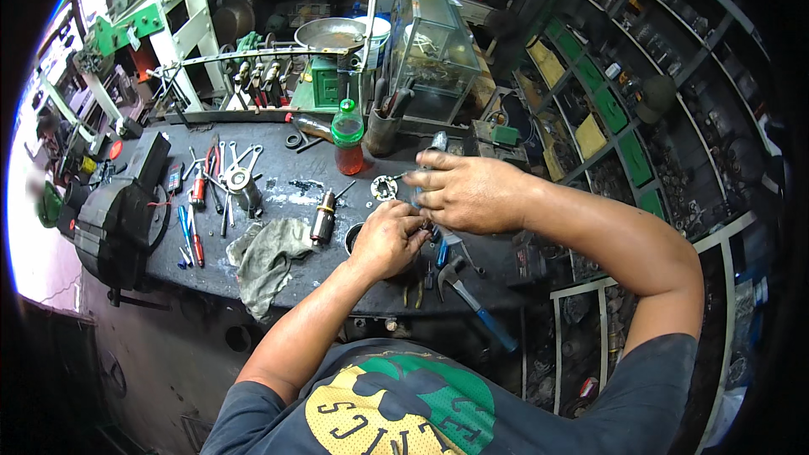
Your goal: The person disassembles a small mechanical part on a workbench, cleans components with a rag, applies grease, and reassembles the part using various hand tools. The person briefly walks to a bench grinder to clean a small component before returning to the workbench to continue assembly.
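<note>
My left hand (392, 236) is closed around something small and dark, mostly hidden by its fingers, beside a dark round housing (353, 237). Just above it, my right hand (463, 190) has its fingers curled over something partly blue that I cannot make out. A round metal part (384, 188) lies behind them. Left of my hands are a dark cylindrical tool (324, 218) with a shaft and a crumpled grey rag (269, 261). A blue-handled hammer (480, 307) and a small blue-handled tool (442, 253) lie below my right hand.
The dark workbench (175, 276) holds a bench vise (109, 219), wrenches in a can (243, 194), assorted screwdrivers and a green-capped bottle (348, 139) with red liquid. Behind are a scale pan (330, 34) and a glass case (434, 50). Shelving (615, 118) lines the right.
</note>
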A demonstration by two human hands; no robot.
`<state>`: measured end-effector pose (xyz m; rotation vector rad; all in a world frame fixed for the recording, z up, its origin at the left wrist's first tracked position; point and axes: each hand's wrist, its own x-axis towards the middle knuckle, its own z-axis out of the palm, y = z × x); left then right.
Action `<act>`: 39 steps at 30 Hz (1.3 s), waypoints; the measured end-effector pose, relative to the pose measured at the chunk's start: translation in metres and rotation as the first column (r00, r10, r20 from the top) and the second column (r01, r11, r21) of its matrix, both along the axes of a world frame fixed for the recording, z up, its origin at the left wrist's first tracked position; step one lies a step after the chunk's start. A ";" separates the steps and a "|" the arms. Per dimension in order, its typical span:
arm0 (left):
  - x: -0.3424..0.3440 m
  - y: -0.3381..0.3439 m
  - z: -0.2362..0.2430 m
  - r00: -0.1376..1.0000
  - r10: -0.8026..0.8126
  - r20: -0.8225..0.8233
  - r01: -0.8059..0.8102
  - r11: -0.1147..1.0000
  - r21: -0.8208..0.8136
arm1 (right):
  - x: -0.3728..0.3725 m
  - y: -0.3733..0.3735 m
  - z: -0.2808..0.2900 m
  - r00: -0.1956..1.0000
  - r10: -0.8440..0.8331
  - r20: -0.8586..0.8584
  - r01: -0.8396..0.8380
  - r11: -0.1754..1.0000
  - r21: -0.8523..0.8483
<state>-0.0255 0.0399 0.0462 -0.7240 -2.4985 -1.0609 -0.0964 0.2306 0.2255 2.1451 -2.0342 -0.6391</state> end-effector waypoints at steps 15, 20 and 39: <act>0.001 0.002 0.001 0.998 -0.007 0.056 0.005 0.999 0.035 | 0.005 -0.021 -0.023 0.480 -0.771 0.418 0.793 0.586 0.170; 0.001 -0.007 -0.003 1.000 0.009 0.009 -0.009 0.999 0.037 | 0.005 -0.023 0.026 0.982 -0.188 -0.024 0.162 0.898 -0.409; 0.000 -0.002 -0.002 0.999 0.002 0.041 -0.004 0.999 0.044 | -0.018 -0.004 -0.013 0.994 -0.015 0.108 0.012 0.999 0.031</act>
